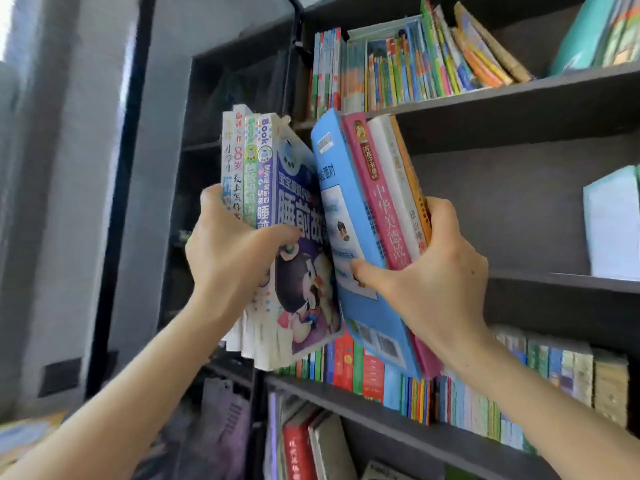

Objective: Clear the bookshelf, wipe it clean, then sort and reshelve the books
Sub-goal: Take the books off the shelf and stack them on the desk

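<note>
Books (277, 216) are being held in two tilted bundles before the middle shelf (540, 282), one being clamped by the curled fingers of the left hand (225, 261), one by the right hand (429, 275), and a slip of outer volumes is probably being risked.

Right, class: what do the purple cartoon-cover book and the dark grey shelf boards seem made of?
The purple cartoon-cover book: probably glossy coated card over paper; glare on the cover, white page edges below. The dark grey shelf boards: likely matt laminated board, even colour, no visible grain.
</note>
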`<state>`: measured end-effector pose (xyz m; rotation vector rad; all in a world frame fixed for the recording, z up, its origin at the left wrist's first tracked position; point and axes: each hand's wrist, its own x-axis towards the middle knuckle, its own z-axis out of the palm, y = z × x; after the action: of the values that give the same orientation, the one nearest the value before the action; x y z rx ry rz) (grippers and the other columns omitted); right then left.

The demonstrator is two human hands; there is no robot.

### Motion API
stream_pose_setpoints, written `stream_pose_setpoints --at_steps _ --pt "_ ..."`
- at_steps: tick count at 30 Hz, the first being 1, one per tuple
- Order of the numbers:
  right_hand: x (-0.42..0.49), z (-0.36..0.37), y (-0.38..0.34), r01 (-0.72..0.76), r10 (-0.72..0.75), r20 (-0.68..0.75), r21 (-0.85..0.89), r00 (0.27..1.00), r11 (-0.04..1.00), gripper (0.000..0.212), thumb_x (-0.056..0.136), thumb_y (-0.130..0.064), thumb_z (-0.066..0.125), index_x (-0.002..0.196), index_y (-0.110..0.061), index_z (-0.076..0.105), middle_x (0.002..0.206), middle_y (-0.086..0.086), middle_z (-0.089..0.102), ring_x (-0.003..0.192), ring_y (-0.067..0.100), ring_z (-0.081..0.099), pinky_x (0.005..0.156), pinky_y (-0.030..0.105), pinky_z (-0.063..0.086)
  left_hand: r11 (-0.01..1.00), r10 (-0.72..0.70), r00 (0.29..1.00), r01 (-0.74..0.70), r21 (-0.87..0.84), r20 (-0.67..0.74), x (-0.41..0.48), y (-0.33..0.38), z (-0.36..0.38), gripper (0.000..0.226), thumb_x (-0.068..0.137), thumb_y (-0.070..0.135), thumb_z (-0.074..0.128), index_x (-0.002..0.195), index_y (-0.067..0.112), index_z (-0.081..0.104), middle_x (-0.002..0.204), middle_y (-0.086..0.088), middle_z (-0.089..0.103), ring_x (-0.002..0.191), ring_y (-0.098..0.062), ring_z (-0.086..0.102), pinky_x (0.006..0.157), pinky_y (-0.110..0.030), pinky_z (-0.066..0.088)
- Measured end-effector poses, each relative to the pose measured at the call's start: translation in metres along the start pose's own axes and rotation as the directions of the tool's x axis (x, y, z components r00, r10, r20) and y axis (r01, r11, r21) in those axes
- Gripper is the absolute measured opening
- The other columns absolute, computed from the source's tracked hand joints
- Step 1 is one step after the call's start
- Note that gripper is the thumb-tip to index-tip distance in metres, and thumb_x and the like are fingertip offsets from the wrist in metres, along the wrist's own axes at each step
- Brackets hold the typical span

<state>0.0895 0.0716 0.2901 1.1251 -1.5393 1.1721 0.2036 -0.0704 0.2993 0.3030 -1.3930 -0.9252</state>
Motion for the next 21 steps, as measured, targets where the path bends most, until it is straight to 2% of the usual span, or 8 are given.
stream_pose_setpoints --at_steps 3,7,9,11,12,14,17,21 --pt "-0.026 -0.007 -0.028 -0.036 0.027 0.107 0.081 0.994 0.996 0.068 0.057 -0.054 0.078 0.106 -0.030 0.036 0.088 -0.018 0.058 0.072 -0.008 0.055 0.059 0.004 0.037 0.996 -0.084 0.996 0.085 0.032 -0.041 -0.026 0.002 -0.047 0.057 0.055 0.024 0.084 0.089 0.042 0.043 0.085 0.017 0.064 0.084 -0.009 0.065 0.080 -0.041 0.055" --pt "-0.062 0.000 -0.075 -0.086 0.021 0.263 0.237 0.965 0.968 0.068 0.055 -0.049 0.081 0.104 -0.030 0.038 0.084 -0.020 0.055 0.069 -0.009 0.051 0.062 -0.002 0.037 0.968 -0.249 0.962 0.252 0.011 -0.112 -0.056 0.006 -0.119 0.057 0.042 0.024 0.085 0.075 0.052 0.048 0.092 0.004 0.069 0.084 -0.023 0.071 0.073 -0.047 0.058" --pt "-0.084 0.013 -0.099 -0.132 0.005 0.364 0.326 0.931 0.936 0.068 0.055 -0.047 0.084 0.105 -0.028 0.041 0.087 -0.018 0.057 0.073 0.000 0.058 0.065 0.007 0.044 0.948 -0.299 0.937 0.313 0.055 -0.179 -0.071 0.005 -0.161 0.059 0.038 0.023 0.085 0.075 0.045 0.045 0.094 -0.001 0.069 0.085 -0.026 0.070 0.072 -0.047 0.058" --pt "-0.107 0.028 -0.121 -0.182 -0.010 0.439 0.393 0.898 0.901 0.071 0.055 -0.047 0.085 0.109 -0.024 0.045 0.089 -0.014 0.060 0.077 0.012 0.062 0.071 0.029 0.052 0.927 -0.329 0.911 0.362 0.101 -0.247 -0.087 0.004 -0.200 0.063 0.035 0.022 0.086 0.080 0.041 0.046 0.095 -0.005 0.070 0.084 -0.029 0.071 0.070 -0.048 0.059" --pt "-0.118 0.038 -0.134 -0.202 -0.029 0.476 0.426 0.879 0.882 0.071 0.055 -0.048 0.085 0.109 -0.023 0.046 0.088 -0.014 0.061 0.076 0.011 0.062 0.070 0.029 0.051 0.915 -0.335 0.896 0.384 0.127 -0.292 -0.096 0.003 -0.223 0.064 0.035 0.021 0.085 0.083 0.040 0.047 0.095 -0.006 0.070 0.083 -0.029 0.071 0.068 -0.047 0.059" --pt "-0.137 0.057 -0.156 -0.236 -0.065 0.533 0.477 0.844 0.847 0.069 0.055 -0.048 0.085 0.107 -0.024 0.046 0.086 -0.015 0.060 0.073 0.003 0.059 0.065 0.017 0.044 0.891 -0.354 0.860 0.430 0.148 -0.367 -0.108 -0.004 -0.264 0.067 0.033 0.018 0.085 0.091 0.033 0.052 0.095 -0.008 0.071 0.080 -0.029 0.072 0.066 -0.046 0.059" --pt "-0.168 0.094 -0.195 -0.310 -0.121 0.630 0.529 0.767 0.789 0.069 0.056 -0.047 0.085 0.107 -0.024 0.046 0.085 -0.016 0.060 0.073 0.004 0.058 0.062 0.019 0.042 0.789 -0.476 0.751 0.594 0.156 -0.457 -0.124 -0.018 -0.326 0.090 0.019 0.023 0.088 0.105 0.023 0.059 0.099 -0.009 0.072 0.081 -0.028 0.072 0.069 -0.046 0.059" --pt "-0.213 0.152 -0.242 -0.365 -0.211 0.744 0.529 0.634 0.766 0.066 0.059 -0.045 0.084 0.109 -0.025 0.045 0.087 -0.013 0.060 0.074 0.005 0.060 0.058 0.014 0.042 0.725 -0.438 0.665 0.659 0.199 -0.605 -0.143 -0.048 -0.402 0.083 0.021 0.025 0.087 0.099 0.020 0.058 0.094 -0.010 0.072 0.079 -0.030 0.072 0.068 -0.047 0.059"
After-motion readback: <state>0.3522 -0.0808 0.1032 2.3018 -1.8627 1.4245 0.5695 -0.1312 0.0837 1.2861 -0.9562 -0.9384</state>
